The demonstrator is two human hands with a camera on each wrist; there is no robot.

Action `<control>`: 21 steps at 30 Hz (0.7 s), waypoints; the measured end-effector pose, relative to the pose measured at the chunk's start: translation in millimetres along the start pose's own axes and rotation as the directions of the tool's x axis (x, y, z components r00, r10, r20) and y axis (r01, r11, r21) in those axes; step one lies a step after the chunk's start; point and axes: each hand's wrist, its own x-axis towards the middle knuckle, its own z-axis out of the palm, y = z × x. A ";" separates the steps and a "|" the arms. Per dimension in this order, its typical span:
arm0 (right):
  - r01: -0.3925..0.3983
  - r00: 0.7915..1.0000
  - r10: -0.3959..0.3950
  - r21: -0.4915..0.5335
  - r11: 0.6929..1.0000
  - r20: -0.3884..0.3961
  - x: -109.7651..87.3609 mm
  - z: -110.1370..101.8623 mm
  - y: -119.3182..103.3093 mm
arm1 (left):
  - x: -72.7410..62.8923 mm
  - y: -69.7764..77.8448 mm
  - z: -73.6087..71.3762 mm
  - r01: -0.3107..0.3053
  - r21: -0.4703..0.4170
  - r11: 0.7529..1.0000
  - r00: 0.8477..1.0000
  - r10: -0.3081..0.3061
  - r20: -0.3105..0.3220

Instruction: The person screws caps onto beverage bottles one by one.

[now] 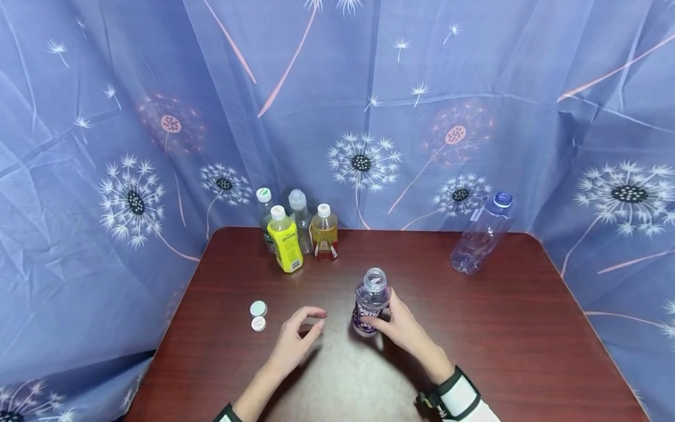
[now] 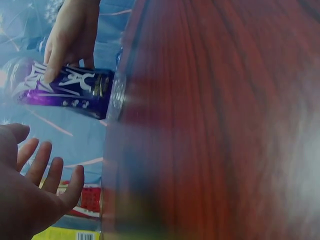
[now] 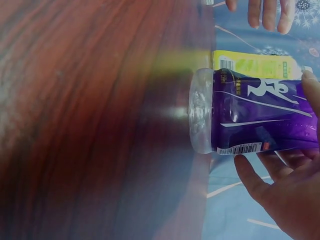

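Observation:
A clear plastic bottle with a purple label (image 1: 368, 310) stands near the middle of the table, its mouth uncapped. My right hand (image 1: 405, 331) grips it from the right, thumb across the front; in the right wrist view the fingers curl round the label of the purple bottle (image 3: 265, 117). Left of the bottle, my left hand (image 1: 294, 341) hovers apart from it, fingers loosely bent and holding nothing. The left wrist view shows those fingers (image 2: 56, 175) spread below the bottle. Two white caps (image 1: 258, 308) lie side by side on the table, left of my left hand.
At the back left of the brown table (image 1: 527, 328) stand a yellow-labelled bottle (image 1: 287, 246), an amber drink bottle (image 1: 324, 234) and two clear capped bottles (image 1: 299, 220). A large bluish bottle (image 1: 481, 237) is at the back right. A blue dandelion-print curtain (image 1: 411, 64) hangs behind.

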 end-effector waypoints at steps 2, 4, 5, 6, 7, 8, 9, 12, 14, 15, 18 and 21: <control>0.002 1.000 -0.002 0.000 1.000 0.009 0.4 -0.2 0.7 | 0.9 -0.6 -4.5 0.002 0.011 1.000 1.000 -0.002 0.002; 0.007 1.000 -0.007 0.001 1.000 0.015 0.6 -0.4 1.2 | 1.7 -1.0 -9.1 0.003 0.017 1.000 1.000 -0.003 -0.008; 0.009 1.000 -0.009 -0.002 1.000 0.016 0.7 -0.4 1.3 | 2.1 -1.6 -11.6 -0.001 0.021 1.000 1.000 0.001 -0.012; 0.011 1.000 -0.011 -0.004 1.000 0.017 0.8 -0.5 1.5 | 2.5 -2.0 -14.2 -0.004 0.027 1.000 1.000 0.005 -0.017; 0.013 1.000 -0.013 -0.005 1.000 0.017 0.9 -0.5 1.6 | 3.0 -2.4 -17.1 -0.007 0.034 0.999 1.000 0.008 -0.022; 0.013 1.000 -0.013 -0.005 1.000 0.015 0.9 -0.7 1.5 | 3.6 -2.8 -20.0 -0.010 0.042 0.999 1.000 0.011 -0.026; 0.014 1.000 -0.014 -0.005 1.000 0.013 1.0 -0.8 1.3 | 4.3 -3.4 -23.2 -0.011 0.058 0.998 0.999 0.013 -0.030; 0.014 1.000 -0.014 0.002 1.000 0.010 1.1 -1.0 1.0 | 7.2 -5.0 -35.4 -0.015 0.156 0.988 0.999 0.021 -0.036; 0.016 1.000 -0.016 0.008 1.000 0.011 1.1 -1.1 0.9 | 9.5 -6.4 -46.3 -0.021 0.294 0.956 0.998 0.037 -0.050; 0.018 1.000 -0.018 0.011 1.000 0.013 1.1 -1.1 1.0 | 10.4 -7.2 -52.3 -0.008 0.371 0.929 0.997 0.035 -0.067; 0.024 1.000 -0.024 0.015 1.000 0.017 1.2 -1.0 1.5 | 13.0 -9.8 -71.7 0.114 0.579 0.807 0.987 -0.025 -0.159; 0.027 1.000 -0.027 0.020 0.999 0.014 1.1 -0.8 2.7 | 14.5 -12.3 -88.6 0.291 0.651 0.701 0.956 -0.187 -0.226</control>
